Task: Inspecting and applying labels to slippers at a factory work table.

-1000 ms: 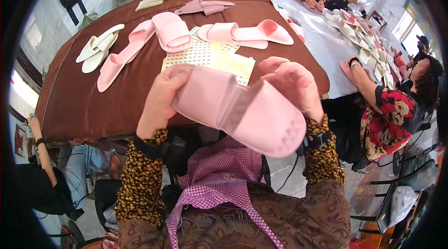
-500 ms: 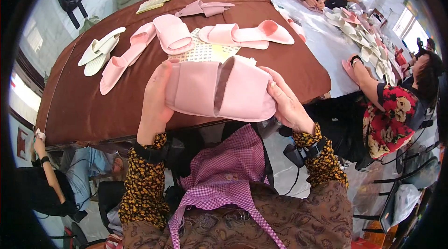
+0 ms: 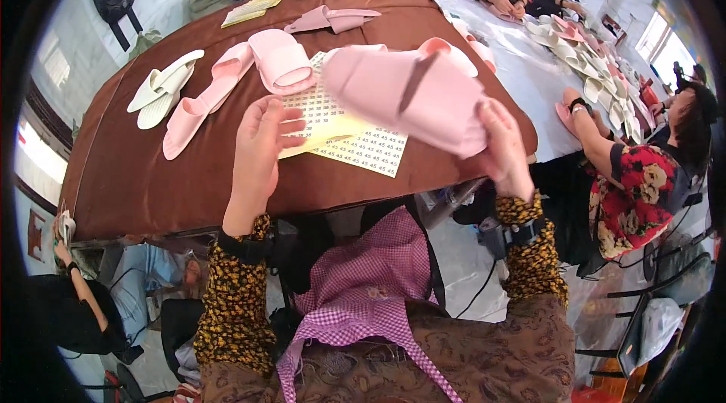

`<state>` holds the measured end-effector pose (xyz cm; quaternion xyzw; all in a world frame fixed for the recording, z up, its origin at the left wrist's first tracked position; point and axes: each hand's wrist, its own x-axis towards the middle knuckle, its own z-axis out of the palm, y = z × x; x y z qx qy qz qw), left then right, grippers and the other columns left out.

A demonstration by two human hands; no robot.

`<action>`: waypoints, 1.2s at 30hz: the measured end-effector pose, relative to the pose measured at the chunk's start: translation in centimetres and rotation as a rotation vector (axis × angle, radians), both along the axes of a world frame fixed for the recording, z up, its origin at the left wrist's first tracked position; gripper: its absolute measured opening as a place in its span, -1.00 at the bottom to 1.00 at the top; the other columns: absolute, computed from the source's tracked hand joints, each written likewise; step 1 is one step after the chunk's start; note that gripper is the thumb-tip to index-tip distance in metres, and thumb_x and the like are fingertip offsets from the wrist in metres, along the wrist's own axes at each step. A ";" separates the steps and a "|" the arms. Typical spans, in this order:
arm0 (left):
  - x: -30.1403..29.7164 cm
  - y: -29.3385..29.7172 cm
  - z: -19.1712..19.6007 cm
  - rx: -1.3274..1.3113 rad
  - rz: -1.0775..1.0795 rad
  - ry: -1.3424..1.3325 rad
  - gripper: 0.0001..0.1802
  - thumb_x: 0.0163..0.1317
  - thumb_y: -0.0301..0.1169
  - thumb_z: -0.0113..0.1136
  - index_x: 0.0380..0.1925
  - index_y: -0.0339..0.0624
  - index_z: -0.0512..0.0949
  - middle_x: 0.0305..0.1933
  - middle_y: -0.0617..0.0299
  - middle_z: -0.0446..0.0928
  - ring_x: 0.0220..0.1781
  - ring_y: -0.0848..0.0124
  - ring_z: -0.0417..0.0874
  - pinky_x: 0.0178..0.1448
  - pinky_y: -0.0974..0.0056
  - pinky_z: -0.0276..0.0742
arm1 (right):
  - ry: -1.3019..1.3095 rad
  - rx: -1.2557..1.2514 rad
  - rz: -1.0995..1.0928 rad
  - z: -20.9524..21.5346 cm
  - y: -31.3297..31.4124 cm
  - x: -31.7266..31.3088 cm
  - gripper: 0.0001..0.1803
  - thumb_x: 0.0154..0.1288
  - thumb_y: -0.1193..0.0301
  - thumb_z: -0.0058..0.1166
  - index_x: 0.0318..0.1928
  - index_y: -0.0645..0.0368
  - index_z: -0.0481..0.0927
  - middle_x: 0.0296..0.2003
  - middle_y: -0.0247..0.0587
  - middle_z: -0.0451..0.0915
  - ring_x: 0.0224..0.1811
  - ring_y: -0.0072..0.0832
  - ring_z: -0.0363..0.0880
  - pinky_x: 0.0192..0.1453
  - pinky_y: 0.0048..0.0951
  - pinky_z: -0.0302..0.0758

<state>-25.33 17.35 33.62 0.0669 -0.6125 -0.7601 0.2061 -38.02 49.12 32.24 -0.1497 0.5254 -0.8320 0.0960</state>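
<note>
Within right grip (image 3: pixel 504 147), pink slipper (image 3: pixel 442 103)

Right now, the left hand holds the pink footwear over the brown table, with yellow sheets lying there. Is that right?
Not the left hand: the head view shows the right hand holding the pink footwear over the brown table, with yellow sheets lying there.

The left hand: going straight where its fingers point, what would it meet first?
Most likely the yellow label sheets on the brown-covered table, though depth is unclear; the left hand might pass above them.
</note>
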 end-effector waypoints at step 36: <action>-1.3 -14.3 3.3 -1.537 0.211 -0.161 -0.55 0.11 -0.30 0.26 -0.04 -0.36 0.50 0.01 -0.08 0.54 0.09 0.02 0.53 0.13 0.11 0.43 | 0.402 -0.087 0.308 11.4 -15.0 -6.0 -0.79 0.40 0.46 -0.07 -0.06 0.30 0.54 -0.29 -0.18 0.61 -0.45 -0.56 0.57 -0.40 -0.56 0.54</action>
